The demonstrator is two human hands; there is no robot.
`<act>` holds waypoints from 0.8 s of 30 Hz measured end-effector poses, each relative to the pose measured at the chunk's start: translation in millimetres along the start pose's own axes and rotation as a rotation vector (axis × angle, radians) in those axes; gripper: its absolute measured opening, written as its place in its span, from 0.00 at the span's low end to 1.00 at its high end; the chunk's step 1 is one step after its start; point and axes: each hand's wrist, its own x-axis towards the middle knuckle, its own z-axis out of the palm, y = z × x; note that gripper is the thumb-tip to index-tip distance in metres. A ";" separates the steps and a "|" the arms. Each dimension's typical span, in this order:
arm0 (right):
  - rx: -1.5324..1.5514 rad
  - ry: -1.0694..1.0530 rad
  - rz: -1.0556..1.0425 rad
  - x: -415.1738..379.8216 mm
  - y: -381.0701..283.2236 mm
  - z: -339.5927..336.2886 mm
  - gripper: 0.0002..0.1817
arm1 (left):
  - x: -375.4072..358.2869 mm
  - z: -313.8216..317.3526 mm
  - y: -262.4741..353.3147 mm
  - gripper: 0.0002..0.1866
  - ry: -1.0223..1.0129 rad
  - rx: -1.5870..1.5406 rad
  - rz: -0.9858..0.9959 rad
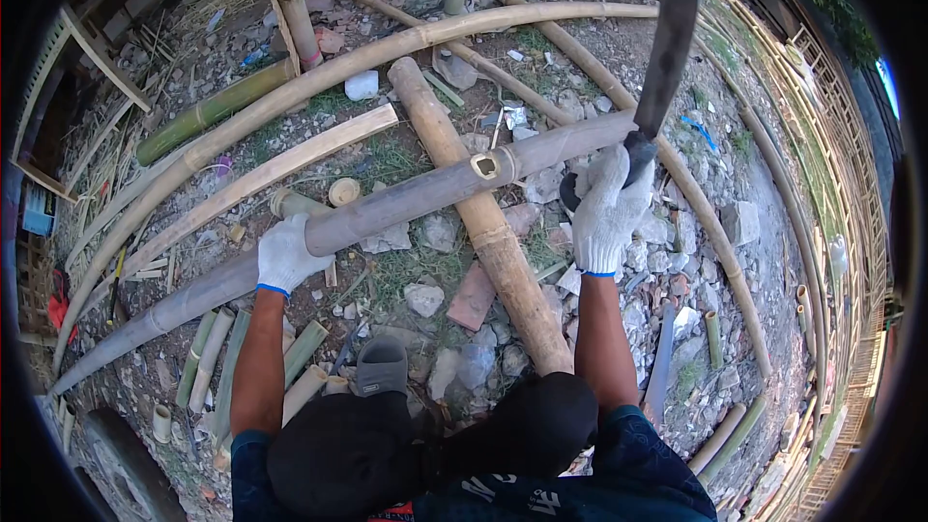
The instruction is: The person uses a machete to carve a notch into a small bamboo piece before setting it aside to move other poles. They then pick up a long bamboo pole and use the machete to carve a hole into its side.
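Observation:
My left hand (286,256), in a white knitted glove, is wrapped round a long grey bamboo pole (406,197). A squarish hole (486,166) is cut through the pole's upper side, right of that hand. My right hand (612,208), gloved too, grips a machete (669,39) by its dark handle. The broad dark blade points up and away, beyond the pole's right part. Under the grey pole, a thick tan bamboo log (483,217) lies crosswise and props it up.
A long curved bamboo pole (387,46) and a split bamboo strip (280,166) lie beyond. Short cut bamboo pieces (211,358) are at the lower left. Rubble, a reddish brick (474,296) and a hand saw (661,362) lie near my knees. An upright post (288,0) stands at the back.

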 end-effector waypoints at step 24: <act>-0.184 -0.066 0.152 -17.5 -9.7 -0.8 0.13 | -5.7 3.1 1.8 0.37 -0.048 0.015 -0.042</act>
